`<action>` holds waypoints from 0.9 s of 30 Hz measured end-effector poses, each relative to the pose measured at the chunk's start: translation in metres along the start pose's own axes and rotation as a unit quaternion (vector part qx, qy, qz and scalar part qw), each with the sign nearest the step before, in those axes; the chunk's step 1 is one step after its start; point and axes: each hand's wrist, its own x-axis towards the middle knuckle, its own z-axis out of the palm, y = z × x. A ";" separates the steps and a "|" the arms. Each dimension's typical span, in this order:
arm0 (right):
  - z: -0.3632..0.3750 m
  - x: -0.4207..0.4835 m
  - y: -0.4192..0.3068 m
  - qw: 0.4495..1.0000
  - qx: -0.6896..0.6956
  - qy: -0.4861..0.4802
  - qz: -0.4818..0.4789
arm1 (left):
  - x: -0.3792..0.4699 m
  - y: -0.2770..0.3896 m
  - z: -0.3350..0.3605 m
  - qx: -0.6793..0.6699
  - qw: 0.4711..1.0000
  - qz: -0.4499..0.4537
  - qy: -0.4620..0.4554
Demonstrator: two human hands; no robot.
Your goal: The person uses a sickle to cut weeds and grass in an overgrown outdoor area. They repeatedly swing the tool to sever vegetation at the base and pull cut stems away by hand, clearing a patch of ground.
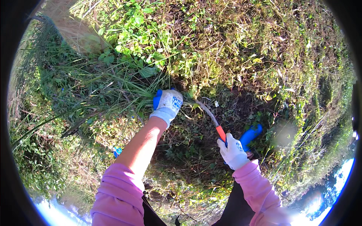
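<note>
My left hand (169, 103), in a white glove with blue-coated fingers, is closed around a bunch of long green grass (133, 90). The blades fan out leftward from the fist. My right hand (233, 151), gloved alike, grips the orange handle (221, 133) of a sickle. Its curved metal blade (208, 110) arcs up and left toward the grass stems, just right of my left fist. Stems and leaves hide the tip of the blade, so I cannot tell whether it touches the grass.
A blue boot (251, 136) stands just beyond my right hand. Leafy green weeds (133, 42) grow at the upper left. Short, partly dry growth (254, 56) covers the ground at the upper right. A small bright-blue object (117, 152) shows left of my left forearm.
</note>
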 end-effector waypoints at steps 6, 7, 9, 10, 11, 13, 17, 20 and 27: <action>-0.011 -0.015 0.030 0.994 0.092 -0.012 0.057 | -0.041 -0.005 -0.039 0.111 0.992 0.020 0.060; -0.005 0.014 0.028 0.991 0.135 0.003 0.011 | -0.041 -0.009 -0.039 0.125 0.988 0.024 0.090; -0.011 0.066 -0.028 0.995 0.090 0.049 0.013 | -0.035 -0.020 -0.033 0.142 0.969 0.040 0.199; -0.010 0.086 -0.048 0.995 0.097 0.021 0.016 | -0.030 -0.030 -0.028 0.142 0.950 0.043 0.275; -0.002 0.103 -0.054 0.998 0.045 0.018 -0.037 | -0.026 -0.038 -0.027 0.141 0.925 0.041 0.350; 0.016 0.117 -0.054 0.993 -0.011 0.055 -0.104 | -0.024 -0.040 -0.041 0.162 0.935 -0.031 0.314; 0.019 0.098 -0.044 0.995 0.011 0.037 -0.097 | -0.006 -0.036 -0.060 0.054 0.988 -0.144 -0.003; 0.013 0.043 -0.037 1.000 0.017 -0.013 -0.021 | -0.015 -0.030 -0.055 0.038 0.997 -0.065 -0.018; -0.006 -0.038 -0.022 0.998 0.011 -0.016 0.068 | -0.097 0.009 -0.010 0.056 0.996 0.023 -0.064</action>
